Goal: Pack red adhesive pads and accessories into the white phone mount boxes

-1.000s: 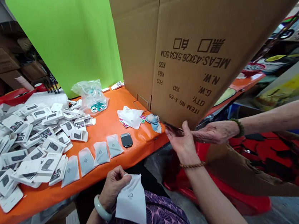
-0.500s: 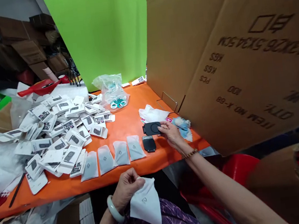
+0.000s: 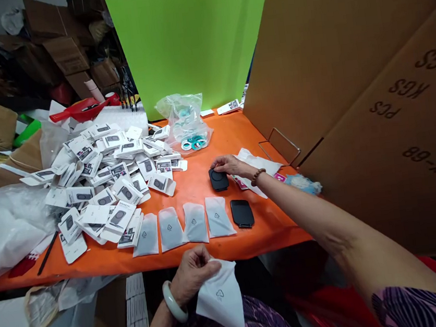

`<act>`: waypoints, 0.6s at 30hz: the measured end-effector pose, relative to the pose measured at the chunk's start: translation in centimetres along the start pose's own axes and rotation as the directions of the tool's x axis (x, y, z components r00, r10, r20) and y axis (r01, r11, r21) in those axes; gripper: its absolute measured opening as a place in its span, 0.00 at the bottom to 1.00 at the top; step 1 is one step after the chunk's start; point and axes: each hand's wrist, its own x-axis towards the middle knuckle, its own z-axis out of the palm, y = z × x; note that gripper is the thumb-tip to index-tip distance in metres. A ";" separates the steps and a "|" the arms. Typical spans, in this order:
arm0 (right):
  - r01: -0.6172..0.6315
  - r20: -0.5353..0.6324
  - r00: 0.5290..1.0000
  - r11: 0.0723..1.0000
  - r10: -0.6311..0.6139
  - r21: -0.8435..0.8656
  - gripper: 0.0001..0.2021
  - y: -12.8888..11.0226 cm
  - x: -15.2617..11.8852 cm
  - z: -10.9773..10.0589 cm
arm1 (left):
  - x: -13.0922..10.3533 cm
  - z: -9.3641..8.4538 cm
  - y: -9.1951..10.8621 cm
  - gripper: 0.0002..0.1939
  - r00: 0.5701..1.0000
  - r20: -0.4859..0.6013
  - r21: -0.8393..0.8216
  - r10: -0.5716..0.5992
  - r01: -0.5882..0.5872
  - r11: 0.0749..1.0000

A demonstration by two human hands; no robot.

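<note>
Pinched at its upper edge, a thin white pouch with a small triangular mark hangs from my left hand, in front of the table edge. My right hand reaches over the table, its fingers closed on the top edge of a flat black device with a ring on its face. Whether that device touches the table I cannot tell. A second black device lies nearer the edge. Left of it is a row of several filled white pouches, dark contents showing through.
Many small printed white boxes are heaped on the orange table at left. Behind them stand a plastic bag with teal rings and a green panel. A large carton, wire stand and blue cloth border the right.
The view has swung left. My right hand has carried the black device leftward over the table and turned it, away from the second device. My left hand still holds the pouch.
</note>
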 end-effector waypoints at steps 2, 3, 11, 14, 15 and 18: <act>0.026 0.038 0.999 0.999 -0.024 -0.034 0.06 -0.4 0.5 0.4 | 0.1 0.1 0.1 0.23 1.000 0.007 -0.025 -0.007 0.007 1.000; 0.036 0.042 0.999 0.998 -0.034 -0.050 0.06 -0.5 0.7 0.7 | 0.1 0.1 0.2 0.23 1.000 0.008 -0.042 -0.009 0.009 0.999; 0.188 0.055 0.981 0.980 -0.184 -0.065 0.08 -2.9 -5.7 4.5 | 0.5 -0.4 1.6 0.24 0.995 -0.094 -0.112 0.029 -0.040 0.993; 0.085 0.374 0.912 0.970 -0.167 0.227 0.11 -3.6 -11.9 6.3 | 0.5 -0.6 1.7 0.24 0.991 -0.131 -0.152 0.033 -0.053 0.987; 0.025 0.433 0.886 0.951 -0.164 0.310 0.11 -3.5 -13.8 7.0 | 0.5 -0.5 1.7 0.24 0.990 -0.138 -0.164 0.030 -0.053 0.985; -0.108 0.412 0.904 0.871 -0.114 0.479 0.11 -2.3 -18.3 9.0 | 0.4 0.2 1.8 0.25 0.989 -0.147 -0.200 0.032 -0.062 0.978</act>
